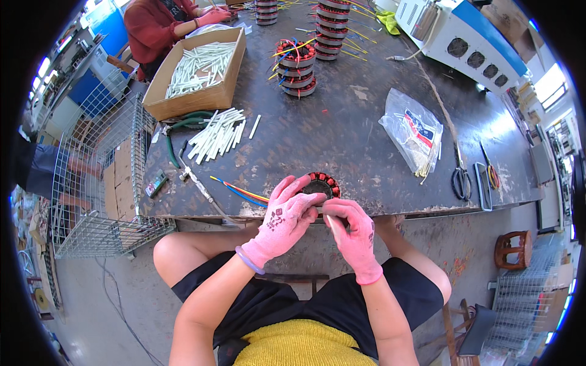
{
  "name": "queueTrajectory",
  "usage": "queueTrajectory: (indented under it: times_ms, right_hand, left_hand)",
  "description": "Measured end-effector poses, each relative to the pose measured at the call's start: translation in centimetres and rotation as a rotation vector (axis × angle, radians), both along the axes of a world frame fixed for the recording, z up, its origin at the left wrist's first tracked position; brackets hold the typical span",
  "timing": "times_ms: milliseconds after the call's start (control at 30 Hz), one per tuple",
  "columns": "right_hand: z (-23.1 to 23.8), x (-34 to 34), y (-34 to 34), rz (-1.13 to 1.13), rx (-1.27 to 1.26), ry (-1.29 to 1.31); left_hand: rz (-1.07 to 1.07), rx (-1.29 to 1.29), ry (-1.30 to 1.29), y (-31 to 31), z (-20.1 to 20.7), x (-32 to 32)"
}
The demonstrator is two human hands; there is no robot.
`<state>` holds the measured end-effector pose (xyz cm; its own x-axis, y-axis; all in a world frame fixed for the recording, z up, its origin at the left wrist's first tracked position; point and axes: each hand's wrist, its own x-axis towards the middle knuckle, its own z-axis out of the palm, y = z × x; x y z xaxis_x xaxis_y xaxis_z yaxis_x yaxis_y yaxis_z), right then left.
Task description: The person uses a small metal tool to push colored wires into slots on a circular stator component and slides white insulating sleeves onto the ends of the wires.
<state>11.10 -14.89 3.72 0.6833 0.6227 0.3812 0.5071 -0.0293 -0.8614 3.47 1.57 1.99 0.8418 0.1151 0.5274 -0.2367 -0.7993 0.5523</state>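
Note:
A motor stator (327, 181), a dark ring with red windings, lies at the table's near edge in front of me. Red, yellow and blue wires (244, 193) run out to its left, partly under my left hand. My left hand (284, 216), in a pink glove, rests over the stator's left side with its fingers closed; what they pinch is hidden. Close beside it on the right, my right hand (353, 232), also pink-gloved, is closed on a thin white tube (332, 224), which slants down from its fingertips.
White tubes fill a cardboard box (198, 76), and a loose pile of tubes (217, 135) lies nearer. Stacked stators (296, 70) stand farther back. To the right are a plastic bag (415, 134), scissors (461, 180) and a white machine (467, 46). A person (155, 30) sits far left, beyond a wire cart (101, 177).

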Motion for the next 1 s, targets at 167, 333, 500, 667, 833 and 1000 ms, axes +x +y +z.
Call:
queueTrajectory:
  times_ms: [167,333,500,667,833,1000]
  right_hand:
    - [-1.6,-1.5,0.5,0.004,0.230,0.602]
    - [-2.7,-5.5,-0.4,-0.073,0.285,0.619]
    - [1.1,-0.9,1.9,-0.015,0.051,0.479]
    - [1.9,1.5,4.0,0.029,0.006,0.567]
    - [0.3,2.7,4.9,0.026,0.047,0.493]
    - [2.5,4.3,1.2,0.029,0.105,0.625]
  left_hand:
    - [-0.042,0.187,0.007,0.1,-0.3,0.2]
    - [0.009,0.268,-0.044,0.1,-1.0,0.1]
    - [-0.020,0.319,0.003,0.4,-0.4,-0.2]
    - [0.005,0.374,0.030,0.2,-0.1,0.3]
    - [-0.022,0.383,-0.019,-0.1,0.5,1.1]
    - [-0.010,0.333,-0.016,0.0,0.3,0.6]
